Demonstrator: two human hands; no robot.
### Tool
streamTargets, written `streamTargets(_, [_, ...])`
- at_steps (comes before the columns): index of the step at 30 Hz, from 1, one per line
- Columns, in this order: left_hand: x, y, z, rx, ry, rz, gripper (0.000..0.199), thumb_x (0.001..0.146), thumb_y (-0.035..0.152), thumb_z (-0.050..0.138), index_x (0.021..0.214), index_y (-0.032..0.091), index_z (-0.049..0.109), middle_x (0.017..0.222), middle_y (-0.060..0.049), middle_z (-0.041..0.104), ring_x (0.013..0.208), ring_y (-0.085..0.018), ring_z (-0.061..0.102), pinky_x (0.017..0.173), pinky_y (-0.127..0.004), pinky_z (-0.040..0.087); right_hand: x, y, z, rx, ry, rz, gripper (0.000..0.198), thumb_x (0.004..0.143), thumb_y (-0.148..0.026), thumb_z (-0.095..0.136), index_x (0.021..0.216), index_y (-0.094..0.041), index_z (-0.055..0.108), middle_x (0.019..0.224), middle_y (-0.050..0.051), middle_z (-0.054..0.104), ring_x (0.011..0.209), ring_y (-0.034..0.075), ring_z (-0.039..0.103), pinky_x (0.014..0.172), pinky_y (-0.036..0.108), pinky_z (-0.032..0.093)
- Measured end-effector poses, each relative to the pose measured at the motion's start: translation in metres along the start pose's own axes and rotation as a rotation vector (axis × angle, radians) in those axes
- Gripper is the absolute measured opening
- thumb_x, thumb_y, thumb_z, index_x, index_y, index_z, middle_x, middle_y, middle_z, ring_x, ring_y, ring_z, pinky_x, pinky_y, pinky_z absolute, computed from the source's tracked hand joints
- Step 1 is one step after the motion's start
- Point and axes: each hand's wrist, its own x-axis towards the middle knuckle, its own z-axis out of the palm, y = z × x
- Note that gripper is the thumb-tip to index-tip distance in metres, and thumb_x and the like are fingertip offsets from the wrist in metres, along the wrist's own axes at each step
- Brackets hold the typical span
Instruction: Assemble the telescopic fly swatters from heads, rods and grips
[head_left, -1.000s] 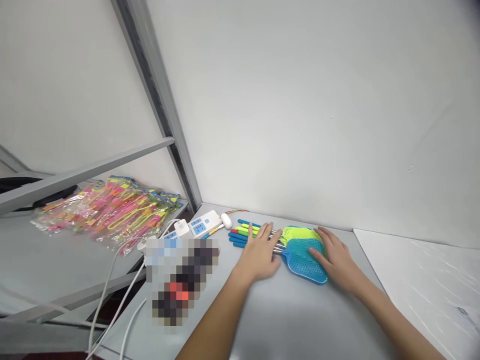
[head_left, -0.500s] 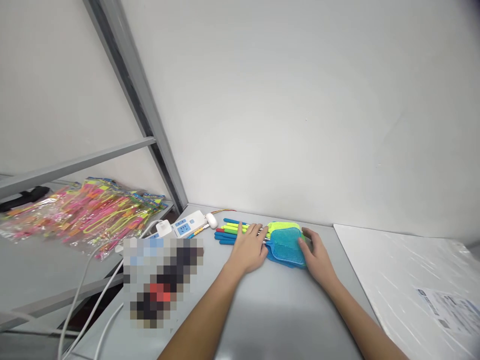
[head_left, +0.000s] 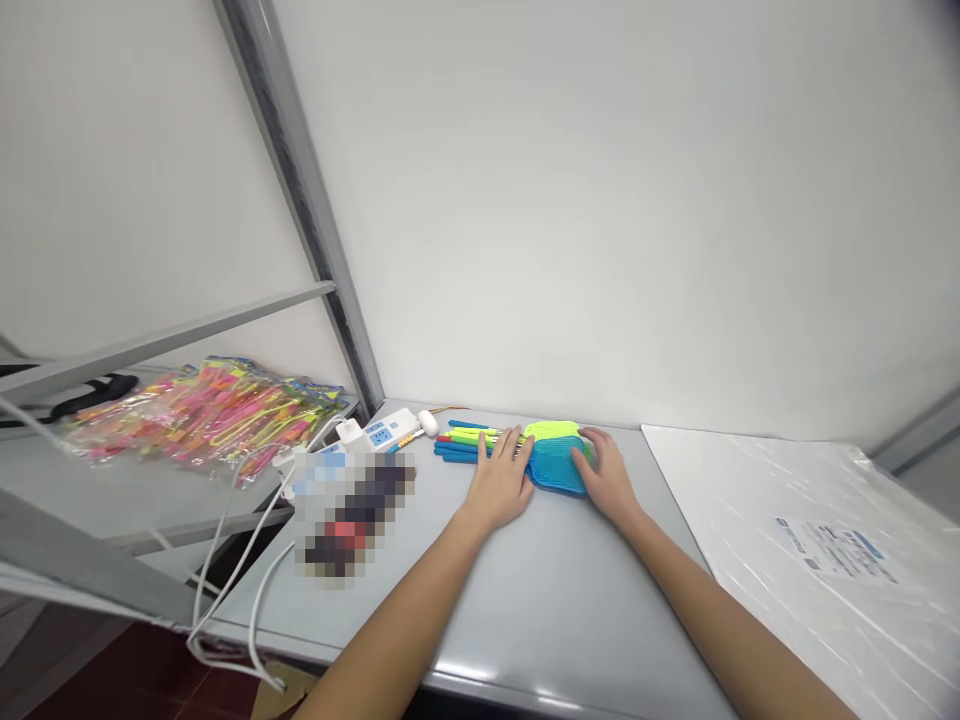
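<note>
Several fly swatters lie in a flat stack on the grey table, their handles toward the left and their mesh heads toward the right. A blue mesh head [head_left: 555,466] is on top, with a yellow-green mesh head [head_left: 551,430] behind it. Across the thin shafts rests my left hand [head_left: 501,480], fingers spread and lying on them. The blue, green and red handles [head_left: 461,445] stick out beyond it. My right hand [head_left: 609,478] touches the right edge of the heads, its thumb over the blue mesh and its fingers apart behind the edge.
White power strips [head_left: 390,430] with plugs and cables, and a small white case [head_left: 428,422], are left of the handles. A pixelated dark item [head_left: 360,515] lies nearer. Bagged colourful items [head_left: 240,410] fill a left shelf. A white wrapped board [head_left: 787,490] lies right.
The camera view has shifted, bringing the table's front edge into sight. Both hands stay on the fly swatters; less blue mesh sticks out under the top head.
</note>
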Motion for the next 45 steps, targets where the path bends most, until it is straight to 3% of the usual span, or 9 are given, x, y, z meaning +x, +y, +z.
streamTargets(4, [-0.035, 0.018, -0.008, 0.001, 0.009, -0.031, 0.06, 0.087, 0.022, 0.044, 0.146, 0.019, 0.033, 0.154, -0.012, 0.032, 0.141, -0.028, 0.025, 0.116, -0.055, 0.009, 0.0, -0.005, -0.006, -0.032, 0.024, -0.027, 0.042, 0.095, -0.049, 0.038, 0.12, -0.019, 0.054, 0.127, 0.013, 0.055, 0.121, 0.026, 0.049, 0.102, 0.046, 0.036])
streamTargets(10, [-0.084, 0.025, -0.009, -0.003, -0.022, -0.114, 0.047, 0.088, 0.023, 0.042, 0.135, 0.019, 0.047, 0.144, -0.011, 0.046, 0.132, -0.027, 0.04, 0.112, -0.05, 0.026, -0.006, -0.012, -0.023, -0.083, 0.044, -0.042, 0.041, 0.095, -0.049, 0.035, 0.115, -0.019, 0.056, 0.119, 0.012, 0.057, 0.115, 0.027, 0.051, 0.1, 0.047, 0.036])
streamTargets(14, [-0.104, 0.02, -0.005, -0.011, -0.046, -0.167, 0.042, 0.093, 0.029, 0.036, 0.131, 0.018, 0.051, 0.144, -0.012, 0.047, 0.132, -0.029, 0.04, 0.111, -0.053, 0.027, -0.044, -0.018, -0.031, -0.149, 0.111, 0.027, 0.044, 0.096, -0.046, 0.03, 0.121, -0.017, 0.052, 0.119, 0.015, 0.054, 0.115, 0.028, 0.051, 0.096, 0.047, 0.041])
streamTargets(17, [-0.113, 0.017, -0.003, -0.021, -0.075, -0.167, 0.046, 0.095, 0.034, 0.035, 0.137, 0.021, 0.047, 0.149, -0.01, 0.042, 0.138, -0.029, 0.034, 0.112, -0.055, 0.025, -0.09, -0.025, -0.032, -0.237, 0.061, 0.067, 0.042, 0.092, -0.046, 0.037, 0.115, -0.017, 0.057, 0.119, 0.016, 0.054, 0.115, 0.03, 0.051, 0.094, 0.048, 0.043])
streamTargets(20, [-0.117, 0.017, -0.002, -0.022, -0.097, -0.159, 0.049, 0.096, 0.038, 0.033, 0.14, 0.022, 0.044, 0.152, -0.01, 0.039, 0.14, -0.03, 0.031, 0.112, -0.056, 0.023, -0.127, -0.034, -0.03, -0.339, -0.04, 0.093, 0.04, 0.09, -0.045, 0.04, 0.115, -0.019, 0.06, 0.125, 0.016, 0.055, 0.118, 0.034, 0.051, 0.094, 0.053, 0.042])
streamTargets(24, [-0.117, 0.017, 0.0, -0.015, -0.117, -0.15, 0.051, 0.097, 0.04, 0.029, 0.143, 0.022, 0.041, 0.154, -0.01, 0.036, 0.142, -0.031, 0.029, 0.113, -0.058, 0.021, -0.147, -0.043, -0.026, -0.446, -0.147, 0.104, 0.047, 0.093, -0.042, 0.035, 0.128, -0.018, 0.056, 0.139, 0.014, 0.051, 0.133, 0.035, 0.04, 0.106, 0.058, 0.029])
streamTargets(28, [-0.115, 0.016, 0.0, -0.019, -0.136, -0.15, 0.051, 0.097, 0.04, 0.029, 0.144, 0.023, 0.039, 0.155, -0.01, 0.034, 0.143, -0.031, 0.027, 0.113, -0.058, 0.02, -0.147, -0.047, -0.025, -0.527, -0.209, 0.12, 0.052, 0.095, -0.042, 0.031, 0.135, -0.015, 0.051, 0.147, 0.014, 0.044, 0.139, 0.033, 0.033, 0.108, 0.056, 0.026])
streamTargets(41, [-0.115, 0.024, -0.013, -0.057, -0.164, -0.176, 0.047, 0.097, 0.034, 0.035, 0.142, 0.021, 0.042, 0.154, -0.012, 0.035, 0.141, -0.032, 0.028, 0.113, -0.06, 0.019, -0.141, -0.057, -0.03, -0.635, -0.261, 0.113, 0.052, 0.096, -0.039, 0.029, 0.136, -0.014, 0.051, 0.145, 0.015, 0.046, 0.137, 0.034, 0.036, 0.105, 0.056, 0.03])
streamTargets(45, [-0.095, 0.004, -0.028, -0.105, -0.23, -0.124, 0.04, 0.095, 0.037, 0.049, 0.132, 0.021, 0.051, 0.142, -0.012, 0.048, 0.128, -0.03, 0.046, 0.104, -0.057, 0.036, -0.142, -0.057, -0.03, -0.642, -0.264, 0.101, 0.053, 0.096, -0.039, 0.028, 0.135, -0.013, 0.052, 0.145, 0.014, 0.047, 0.136, 0.034, 0.037, 0.106, 0.055, 0.031])
